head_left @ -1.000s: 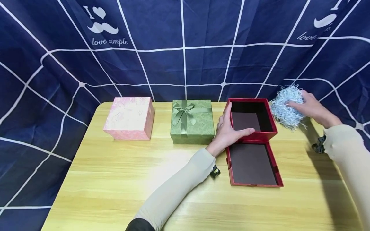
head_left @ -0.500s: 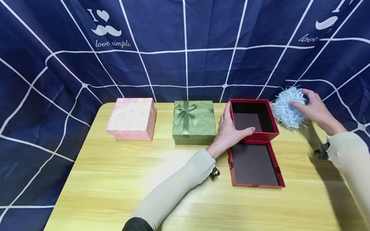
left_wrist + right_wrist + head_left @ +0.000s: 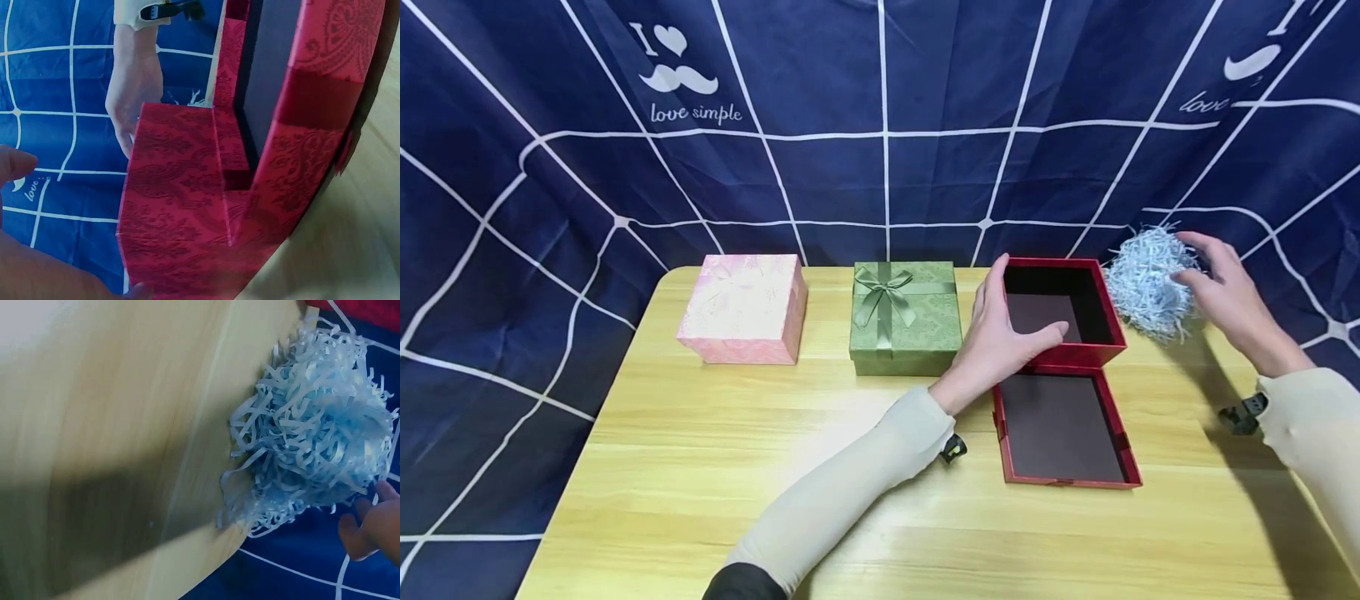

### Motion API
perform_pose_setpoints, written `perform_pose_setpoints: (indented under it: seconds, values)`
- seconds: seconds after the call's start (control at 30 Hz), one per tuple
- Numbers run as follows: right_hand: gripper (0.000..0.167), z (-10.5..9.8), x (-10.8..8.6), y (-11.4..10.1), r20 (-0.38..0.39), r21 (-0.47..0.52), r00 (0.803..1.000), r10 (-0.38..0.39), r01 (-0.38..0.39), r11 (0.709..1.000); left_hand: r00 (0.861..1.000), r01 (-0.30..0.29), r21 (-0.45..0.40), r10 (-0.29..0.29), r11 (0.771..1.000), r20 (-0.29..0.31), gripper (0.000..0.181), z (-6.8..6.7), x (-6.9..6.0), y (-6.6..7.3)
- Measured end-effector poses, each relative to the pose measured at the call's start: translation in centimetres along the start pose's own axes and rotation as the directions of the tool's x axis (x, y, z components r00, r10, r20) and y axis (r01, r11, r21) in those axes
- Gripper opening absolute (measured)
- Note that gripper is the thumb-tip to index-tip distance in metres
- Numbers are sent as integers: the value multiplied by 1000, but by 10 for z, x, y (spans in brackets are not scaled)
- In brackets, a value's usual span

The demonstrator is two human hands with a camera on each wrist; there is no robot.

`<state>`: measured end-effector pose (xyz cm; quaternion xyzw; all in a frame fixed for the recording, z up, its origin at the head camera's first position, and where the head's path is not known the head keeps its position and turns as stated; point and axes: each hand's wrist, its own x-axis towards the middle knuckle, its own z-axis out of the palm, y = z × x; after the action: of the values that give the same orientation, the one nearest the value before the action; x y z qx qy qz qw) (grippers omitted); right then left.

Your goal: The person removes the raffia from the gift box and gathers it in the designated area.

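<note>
With left hand (image 3: 992, 340) spread against red patterned cardboard box (image 3: 1081, 357) and right hand (image 3: 1238, 302) relaxed beside light-blue shredded-paper clump (image 3: 1150, 287), has red rectangular lid (image 3: 1062, 429) off near left wrist, clump apparently left to handle.

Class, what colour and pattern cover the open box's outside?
The box is red with darker swirling motifs; the left wrist view shows it best.

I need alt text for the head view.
A person's left hand spans the near left corner of an open red box, and the right hand is at the edge of pale-blue shredded paper. A shallow red lid lies inside up in front; a green box and a pink box stand to the left on the wooden table.
</note>
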<state>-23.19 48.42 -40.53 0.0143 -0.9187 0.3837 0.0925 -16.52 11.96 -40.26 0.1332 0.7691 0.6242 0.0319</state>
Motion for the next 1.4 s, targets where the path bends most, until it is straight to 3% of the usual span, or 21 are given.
perform_pose_setpoints:
  seconds: [0.1, 0.2, 0.3, 0.4, 0.5, 0.53, 0.63, 0.97, 1.27, 1.4]
  values:
    - [61, 3, -7, -6, -55, 77, 998, -32, 36, 996, 1000, -18, -13, 19, 1000, 17, 110, -4, -1, 4]
    - [57, 6, -13, -14, -120, 176, 993, -10, 32, 984, 999, -30, -29, 31, 999, 28, 108, -9, -3, 7]
    - [49, 11, -20, -25, -187, 315, 982, 27, 34, 949, 998, -44, -55, 46, 998, 37, 105, -15, -4, 8]
    - [42, 20, -27, -38, -233, 540, 972, 30, 103, 835, 997, -56, -115, 62, 992, 47, 102, -22, -4, 9]
    - [38, 30, -32, -53, -260, 724, 966, 7, 190, 663, 995, -66, -170, 77, 983, 56, 100, -31, -5, 11]
    - [38, 33, -33, -57, -268, 755, 964, -2, 211, 621, 995, -67, -183, 79, 981, 62, 100, -34, -6, 11]
    - [39, 38, -38, -69, -284, 790, 959, -9, 239, 565, 993, -77, -197, 93, 977, 71, 99, -42, -8, 12]
    - [38, 53, -60, -104, -275, 814, 961, -16, 241, 529, 994, -86, -204, 99, 975, 55, 90, -78, -16, 0]
    - [38, 72, -79, -132, -120, 880, 986, -114, 159, 448, 991, -127, -200, 134, 971, 21, 82, -115, -27, -9]
    - [38, 80, -83, -144, -62, 881, 987, -149, 124, 456, 988, -151, -183, 152, 971, -8, 79, -129, -31, -13]
